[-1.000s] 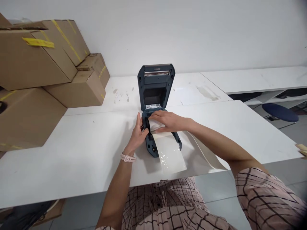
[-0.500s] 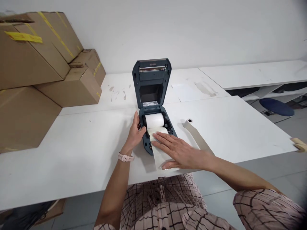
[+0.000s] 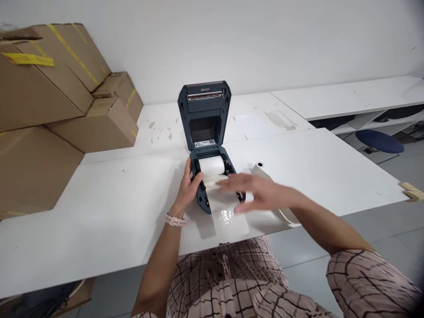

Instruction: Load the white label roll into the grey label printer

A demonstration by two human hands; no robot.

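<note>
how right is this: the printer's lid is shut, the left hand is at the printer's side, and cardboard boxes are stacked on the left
One part is wrong: the lid of the printer stands open, not shut, as the head view shows. The rest holds: the left hand is at the printer's side, and cardboard boxes are stacked on the left.

Here's the printer (image 3: 202, 198) on the table (image 3: 126, 212), lid (image 3: 205, 108) upright at its back, roll (image 3: 212, 166) sitting inside, strip (image 3: 228, 223) running out frontward! Left hand (image 3: 188, 187) at its left side, right hand (image 3: 258, 192) over the strip. Boxes (image 3: 29, 92) stack up on the left, a second roll (image 3: 256, 168) lies near the printer's right, wall (image 3: 265, 44) behind, stool (image 3: 380, 141) far right.
</note>
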